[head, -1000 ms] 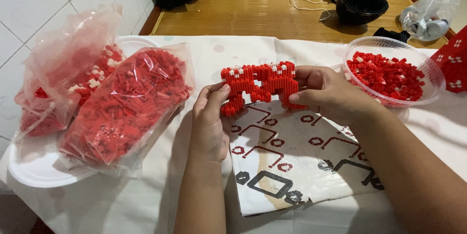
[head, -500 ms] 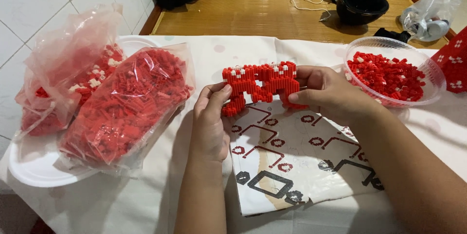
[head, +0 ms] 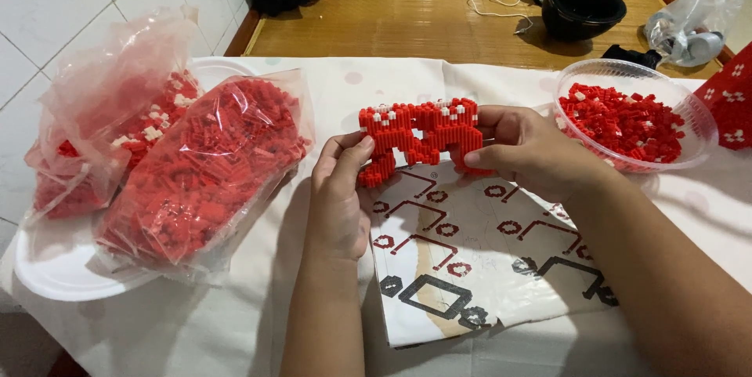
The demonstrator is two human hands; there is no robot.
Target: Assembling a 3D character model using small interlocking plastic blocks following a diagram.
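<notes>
On the cloth-covered worktop, nothing has shifted over the last second: left of the printed instruction sheet lie the bags of red bricks, and above it both hands, left and right, still clasp the red brick model, so the build sits paused.

This looks like a room in a home, with white wall tiles along the table's left edge, a soft spotted cloth over the table, a woven mat past its far edge, and a black bowl sitting there.
</notes>
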